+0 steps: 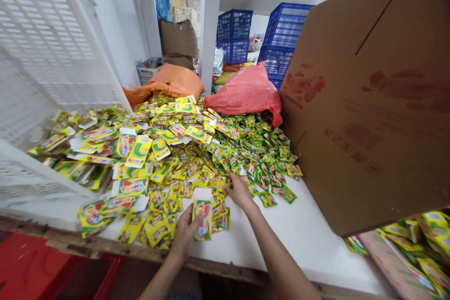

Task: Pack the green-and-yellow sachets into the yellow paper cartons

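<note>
Head view: the small carton [203, 215], yellow and green with a white flap showing at its far end, is in your left hand [186, 225], the thumb lying along its printed face and the fingers closed on it. Your right hand [241, 192] reaches forward, its fingers loosely bent and slightly parted at the edge of the yellow sachets [158, 229]; whether they hold one, you cannot tell from this view. More of these sachets lie just left of the left fingers and between the two hands. Green sachets [260, 159] spread beyond the right fingertips and to their right. Farther left of your left fingers, a heap of cartons [138, 152] extends to the white crate [63, 47]. Beyond the fingers of both hands rest an orange sack [179, 79] and a pinkish-red sack [246, 89]. Well to the right of your right fingers, a large cardboard box [351, 126] stands tilted over the white tabletop [302, 234].
</note>
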